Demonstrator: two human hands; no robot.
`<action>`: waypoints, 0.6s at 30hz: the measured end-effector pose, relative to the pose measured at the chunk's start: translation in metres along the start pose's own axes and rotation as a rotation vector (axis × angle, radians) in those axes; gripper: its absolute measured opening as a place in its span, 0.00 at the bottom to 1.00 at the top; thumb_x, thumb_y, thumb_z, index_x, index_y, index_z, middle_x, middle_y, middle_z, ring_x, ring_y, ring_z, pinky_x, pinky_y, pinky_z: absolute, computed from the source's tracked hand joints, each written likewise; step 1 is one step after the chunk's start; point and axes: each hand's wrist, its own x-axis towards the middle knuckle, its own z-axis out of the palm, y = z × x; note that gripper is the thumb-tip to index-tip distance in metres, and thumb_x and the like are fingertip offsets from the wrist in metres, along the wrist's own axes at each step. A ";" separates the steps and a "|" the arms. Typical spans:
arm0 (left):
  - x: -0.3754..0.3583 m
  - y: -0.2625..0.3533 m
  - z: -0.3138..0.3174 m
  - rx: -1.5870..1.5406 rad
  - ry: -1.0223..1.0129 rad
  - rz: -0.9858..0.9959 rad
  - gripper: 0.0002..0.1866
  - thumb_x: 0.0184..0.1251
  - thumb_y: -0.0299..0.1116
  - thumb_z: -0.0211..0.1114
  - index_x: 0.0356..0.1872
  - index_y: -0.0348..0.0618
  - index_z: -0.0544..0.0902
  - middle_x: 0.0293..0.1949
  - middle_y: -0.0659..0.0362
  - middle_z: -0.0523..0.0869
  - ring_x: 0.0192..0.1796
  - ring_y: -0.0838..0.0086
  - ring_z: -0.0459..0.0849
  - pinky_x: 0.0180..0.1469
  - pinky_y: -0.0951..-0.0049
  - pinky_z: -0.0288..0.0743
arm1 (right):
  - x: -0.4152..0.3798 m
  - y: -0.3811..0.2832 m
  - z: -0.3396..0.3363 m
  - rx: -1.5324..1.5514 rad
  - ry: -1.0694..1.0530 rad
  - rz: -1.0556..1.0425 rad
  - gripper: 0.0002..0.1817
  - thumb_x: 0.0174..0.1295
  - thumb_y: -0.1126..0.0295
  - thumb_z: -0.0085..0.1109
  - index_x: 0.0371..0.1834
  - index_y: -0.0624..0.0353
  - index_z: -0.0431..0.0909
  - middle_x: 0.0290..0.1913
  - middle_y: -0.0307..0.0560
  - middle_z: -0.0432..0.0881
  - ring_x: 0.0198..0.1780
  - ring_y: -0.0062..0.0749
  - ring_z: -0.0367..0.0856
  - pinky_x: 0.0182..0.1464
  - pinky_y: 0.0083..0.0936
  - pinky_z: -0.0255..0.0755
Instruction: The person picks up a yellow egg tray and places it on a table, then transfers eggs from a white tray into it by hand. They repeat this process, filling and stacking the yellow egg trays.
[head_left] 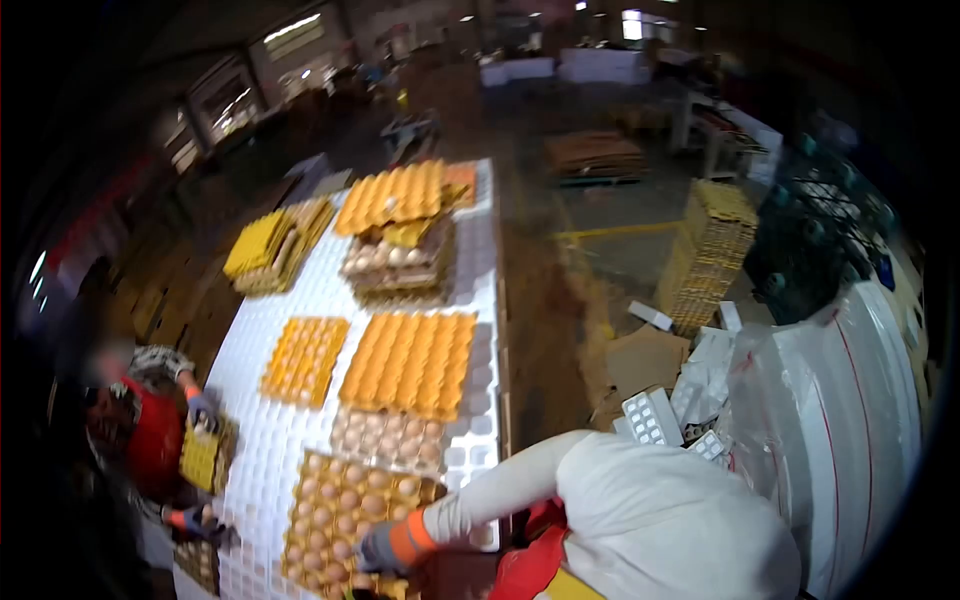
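My right hand point(392, 546), in a grey glove with an orange cuff, reaches over a yellow tray of eggs point(330, 510) at the table's near end. Its fingers are bent down and close together among the eggs; what they hold is hidden. Only a dark sliver of my left hand point(368, 593) shows at the bottom edge, its fingers out of sight. Beyond the near tray lies another layer of eggs point(388, 436), partly under an orange tray point(408, 365). To its left is a yellow tray with eggs point(304, 360).
Across the white table point(240, 400), a co-worker in a red apron point(155, 440) has gloved hands near a yellow tray point(205, 458). Farther up stand stacked egg trays point(400, 255) and yellow trays point(270, 245). At right are a tall tray stack point(708, 250) and plastic-wrapped white bundles point(830, 430).
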 end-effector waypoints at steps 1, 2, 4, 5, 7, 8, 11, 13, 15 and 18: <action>0.001 -0.002 -0.004 -0.140 0.036 -0.002 0.22 0.60 0.41 0.70 0.55 0.47 0.84 0.51 0.53 0.87 0.52 0.56 0.85 0.57 0.54 0.76 | -0.015 0.009 0.005 0.193 0.310 -0.079 0.19 0.49 0.59 0.69 0.43 0.50 0.79 0.40 0.53 0.80 0.43 0.55 0.82 0.44 0.48 0.76; -0.001 -0.004 -0.008 -0.280 0.073 0.001 0.17 0.62 0.34 0.70 0.50 0.37 0.86 0.46 0.48 0.87 0.49 0.55 0.87 0.52 0.60 0.80 | -0.034 -0.004 -0.043 0.346 0.098 0.132 0.24 0.51 0.56 0.70 0.50 0.52 0.79 0.45 0.54 0.83 0.47 0.54 0.83 0.49 0.48 0.77; -0.008 -0.005 -0.005 -0.568 0.371 0.044 0.11 0.54 0.24 0.72 0.40 0.39 0.87 0.36 0.53 0.85 0.36 0.62 0.85 0.41 0.65 0.79 | -0.043 0.021 -0.021 0.650 0.292 0.137 0.26 0.57 0.58 0.74 0.57 0.54 0.79 0.53 0.46 0.86 0.51 0.36 0.84 0.56 0.37 0.78; -0.013 -0.008 -0.008 -0.670 0.384 0.016 0.13 0.55 0.23 0.72 0.42 0.39 0.86 0.38 0.54 0.85 0.37 0.64 0.85 0.42 0.66 0.79 | -0.043 0.009 -0.045 0.831 0.258 0.188 0.24 0.53 0.60 0.77 0.51 0.55 0.81 0.46 0.45 0.87 0.47 0.33 0.86 0.52 0.32 0.79; -0.024 -0.022 -0.003 -0.708 0.425 -0.099 0.16 0.59 0.24 0.75 0.49 0.37 0.86 0.43 0.58 0.86 0.39 0.73 0.84 0.42 0.72 0.78 | -0.045 0.010 -0.045 0.837 0.316 0.158 0.23 0.54 0.65 0.78 0.51 0.55 0.81 0.48 0.42 0.86 0.48 0.24 0.83 0.54 0.28 0.78; -0.031 -0.020 -0.008 -0.851 0.399 -0.195 0.18 0.60 0.24 0.76 0.52 0.37 0.85 0.45 0.58 0.86 0.38 0.77 0.84 0.40 0.74 0.78 | -0.045 0.002 -0.047 0.874 0.327 0.145 0.22 0.54 0.67 0.78 0.52 0.55 0.80 0.47 0.41 0.86 0.47 0.26 0.83 0.52 0.28 0.78; -0.044 -0.025 -0.005 -0.812 0.374 -0.243 0.21 0.58 0.27 0.77 0.54 0.44 0.86 0.45 0.59 0.85 0.38 0.75 0.85 0.40 0.74 0.79 | -0.050 0.000 -0.051 0.790 0.290 0.144 0.23 0.53 0.71 0.77 0.52 0.54 0.80 0.47 0.39 0.86 0.44 0.29 0.84 0.49 0.28 0.78; -0.048 -0.018 -0.009 -0.667 0.348 -0.153 0.22 0.57 0.31 0.78 0.54 0.46 0.86 0.46 0.59 0.84 0.39 0.73 0.85 0.39 0.73 0.79 | -0.048 -0.002 -0.049 0.707 0.285 0.132 0.23 0.52 0.72 0.76 0.53 0.54 0.80 0.46 0.39 0.85 0.43 0.31 0.84 0.48 0.29 0.78; -0.049 -0.008 -0.015 -0.510 0.338 -0.074 0.23 0.55 0.34 0.80 0.55 0.48 0.87 0.46 0.60 0.83 0.37 0.73 0.84 0.38 0.72 0.79 | -0.049 -0.002 -0.047 0.647 0.319 0.113 0.24 0.51 0.72 0.77 0.53 0.53 0.80 0.45 0.40 0.85 0.42 0.33 0.84 0.46 0.30 0.78; -0.053 -0.001 -0.020 -0.303 0.310 -0.057 0.26 0.52 0.40 0.82 0.55 0.50 0.87 0.45 0.63 0.82 0.33 0.73 0.82 0.36 0.71 0.78 | -0.049 -0.008 -0.046 0.511 0.311 0.078 0.24 0.51 0.71 0.77 0.52 0.53 0.80 0.44 0.43 0.84 0.42 0.36 0.84 0.46 0.31 0.77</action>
